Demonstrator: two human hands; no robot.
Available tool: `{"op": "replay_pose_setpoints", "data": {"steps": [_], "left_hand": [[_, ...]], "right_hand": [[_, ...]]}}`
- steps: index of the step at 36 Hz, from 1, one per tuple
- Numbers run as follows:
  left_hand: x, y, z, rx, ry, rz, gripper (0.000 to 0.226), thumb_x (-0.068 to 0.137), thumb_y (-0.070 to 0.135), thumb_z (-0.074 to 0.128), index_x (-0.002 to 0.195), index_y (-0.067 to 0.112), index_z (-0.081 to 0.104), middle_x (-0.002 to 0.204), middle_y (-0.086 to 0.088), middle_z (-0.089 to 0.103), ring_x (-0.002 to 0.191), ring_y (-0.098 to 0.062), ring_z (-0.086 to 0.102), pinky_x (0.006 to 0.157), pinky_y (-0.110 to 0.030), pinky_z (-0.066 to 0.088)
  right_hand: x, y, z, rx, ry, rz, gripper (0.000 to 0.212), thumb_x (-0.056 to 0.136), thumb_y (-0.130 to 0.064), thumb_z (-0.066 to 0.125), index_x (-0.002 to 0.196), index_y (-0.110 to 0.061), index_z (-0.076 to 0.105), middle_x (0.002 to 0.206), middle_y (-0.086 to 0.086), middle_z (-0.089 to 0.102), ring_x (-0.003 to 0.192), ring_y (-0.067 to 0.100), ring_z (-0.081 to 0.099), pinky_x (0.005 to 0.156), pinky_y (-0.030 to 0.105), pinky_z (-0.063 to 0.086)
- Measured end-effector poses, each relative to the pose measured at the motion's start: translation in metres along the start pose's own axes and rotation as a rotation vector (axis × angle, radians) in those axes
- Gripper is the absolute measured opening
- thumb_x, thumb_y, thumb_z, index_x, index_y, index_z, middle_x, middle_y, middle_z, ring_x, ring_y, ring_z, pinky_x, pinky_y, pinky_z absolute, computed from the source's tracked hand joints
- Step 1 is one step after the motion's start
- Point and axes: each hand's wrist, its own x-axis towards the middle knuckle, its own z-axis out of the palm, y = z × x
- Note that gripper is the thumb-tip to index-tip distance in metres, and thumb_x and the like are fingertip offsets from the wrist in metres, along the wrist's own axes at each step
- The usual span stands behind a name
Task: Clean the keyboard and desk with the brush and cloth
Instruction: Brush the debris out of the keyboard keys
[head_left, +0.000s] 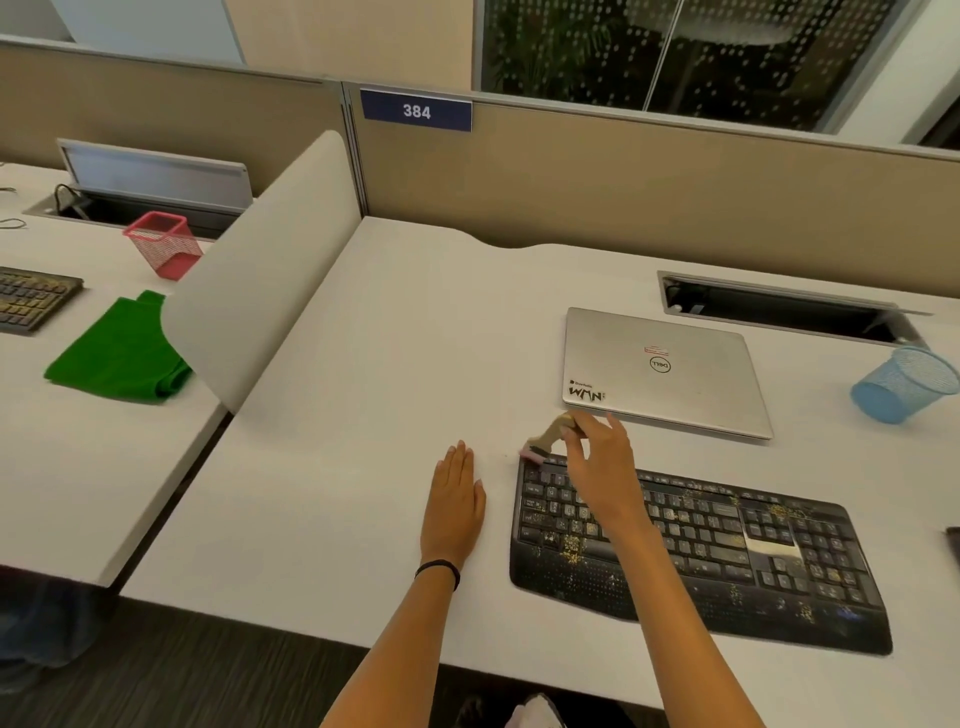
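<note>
A black keyboard (717, 551) lies on the white desk (363, 395), speckled with yellowish crumbs. My right hand (602, 467) hovers over the keyboard's far left corner and holds a small wooden-handled brush (545, 439), its pale bristles touching that corner. Flat on the desk just left of the keyboard rests my left hand (454, 504), fingers together, holding nothing. A green cloth (119, 358) lies folded on the neighbouring desk to the left, beyond the curved divider.
A closed silver laptop (660, 369) sits behind the keyboard. A blue mesh cup (904, 384) stands at the right, near an open cable tray (779, 306). Curved white divider (260, 270) splits the desks; pink mesh cup (163, 244) and another keyboard (31, 299) lie left.
</note>
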Motion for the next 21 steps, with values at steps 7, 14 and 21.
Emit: {"op": "replay_pose_setpoints", "data": {"steps": [7,14,21], "left_hand": [[0.0,0.0,0.001,0.017,0.002,0.005,0.052,0.102,0.023,0.026,0.15,0.01,0.012,0.158,-0.003,0.008,0.146,-0.013,0.002,0.113,-0.019,-0.01],[0.0,-0.001,0.001,0.014,-0.009,-0.007,0.052,0.102,0.023,0.027,0.15,0.011,0.012,0.158,-0.002,0.009,0.146,-0.012,0.003,0.111,-0.016,-0.012],[0.001,0.0,0.001,0.015,-0.002,-0.008,0.052,0.102,0.023,0.027,0.15,0.011,0.013,0.158,-0.002,0.009,0.146,-0.012,0.003,0.111,-0.016,-0.013]], "right_hand": [[0.0,0.013,0.013,-0.083,-0.086,-0.086,0.016,0.097,-0.009,0.043,0.094,-0.011,0.059,0.074,-0.003,0.063,0.051,0.0,0.043,0.118,0.037,0.011],[0.002,0.008,0.014,-0.06,0.023,-0.045,0.014,0.096,-0.008,0.046,0.094,-0.008,0.059,0.074,0.001,0.063,0.055,0.012,0.048,0.117,0.033,0.007],[0.002,0.004,0.015,0.004,-0.002,-0.054,0.012,0.095,-0.007,0.048,0.095,-0.007,0.059,0.075,-0.006,0.058,0.057,0.006,0.045,0.116,0.034,0.007]]}}
